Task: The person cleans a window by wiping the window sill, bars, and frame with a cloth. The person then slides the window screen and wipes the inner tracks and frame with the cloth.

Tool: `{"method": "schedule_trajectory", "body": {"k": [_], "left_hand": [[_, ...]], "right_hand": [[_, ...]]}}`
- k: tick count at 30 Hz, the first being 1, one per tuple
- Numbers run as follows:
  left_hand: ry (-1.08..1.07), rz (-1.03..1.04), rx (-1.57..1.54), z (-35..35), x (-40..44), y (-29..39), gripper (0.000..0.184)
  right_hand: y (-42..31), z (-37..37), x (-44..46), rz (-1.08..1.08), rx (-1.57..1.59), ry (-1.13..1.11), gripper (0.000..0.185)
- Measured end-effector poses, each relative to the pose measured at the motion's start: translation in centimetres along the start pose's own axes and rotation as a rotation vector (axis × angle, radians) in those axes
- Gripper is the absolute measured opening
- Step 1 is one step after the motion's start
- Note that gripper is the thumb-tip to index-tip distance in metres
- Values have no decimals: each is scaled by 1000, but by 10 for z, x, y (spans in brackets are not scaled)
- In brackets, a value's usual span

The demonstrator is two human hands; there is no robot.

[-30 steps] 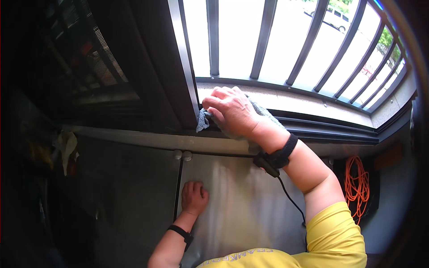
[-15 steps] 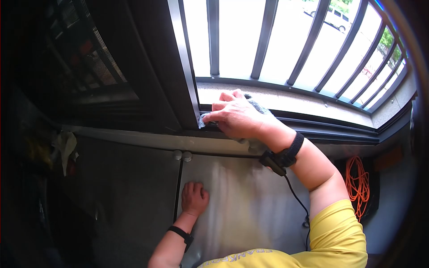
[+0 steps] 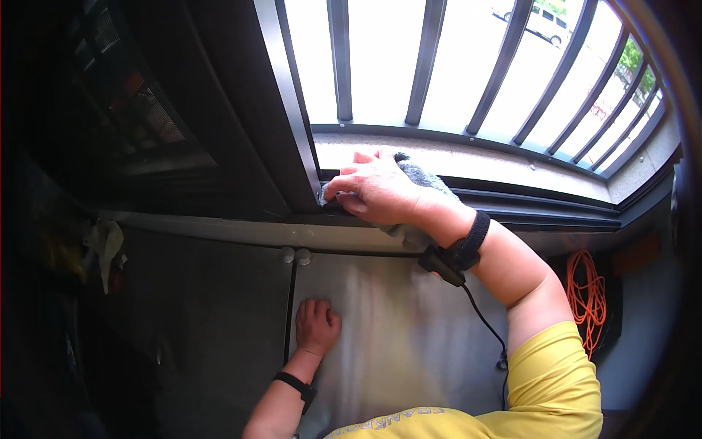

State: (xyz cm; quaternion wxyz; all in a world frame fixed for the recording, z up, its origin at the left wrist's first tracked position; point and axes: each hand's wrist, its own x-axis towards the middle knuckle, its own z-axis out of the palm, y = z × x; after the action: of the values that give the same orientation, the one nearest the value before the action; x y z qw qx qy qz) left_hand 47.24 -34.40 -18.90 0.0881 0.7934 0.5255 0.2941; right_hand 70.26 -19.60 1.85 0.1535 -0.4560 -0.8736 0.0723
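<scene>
Cloth (image 3: 429,178) bunched beneath the right hand (image 3: 373,183) at the corner where the window track (image 3: 526,208) meets the upright window frame (image 3: 284,73). The right hand is closed over the cloth, fingers bent, with one end of it pressed into the corner; the other end trails beside the wrist. The left hand (image 3: 317,329) lies on the metal table (image 3: 409,314), fingers curled; its palm is hidden, so how tightly it is closed and whether it has hold of anything cannot be told.

Possible faults: the cloth could snag on the frame's edge or slip out of the fingertips, since only a small wad reaches the corner; knuckles could scrape against the frame, which stands very close to them. The black cable (image 3: 482,318), hanging from the device (image 3: 441,265) at the right wrist, could catch if the arm swings wide.

Containers: none with contents can be made out. The track is merely a grooved channel, partly covered by hand and cloth. Orange cord (image 3: 585,300) hangs in loose loops at the right; the dark left side is unclear.
</scene>
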Motion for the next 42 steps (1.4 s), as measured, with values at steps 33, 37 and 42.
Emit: {"method": "schedule_trajectory", "body": {"k": [33, 37, 42], "left_hand": [[-21, -2, -1, -1, -1, 2, 12], [-3, 17, 15, -1, 1, 4, 12], [-4, 40, -12, 0, 1, 0, 11]], "right_hand": [[-8, -11, -5, -124, -234, -196, 70], [-9, -4, -5, -137, -284, -153, 74], [-18, -6, -3, -81, -348, -209, 73]]}}
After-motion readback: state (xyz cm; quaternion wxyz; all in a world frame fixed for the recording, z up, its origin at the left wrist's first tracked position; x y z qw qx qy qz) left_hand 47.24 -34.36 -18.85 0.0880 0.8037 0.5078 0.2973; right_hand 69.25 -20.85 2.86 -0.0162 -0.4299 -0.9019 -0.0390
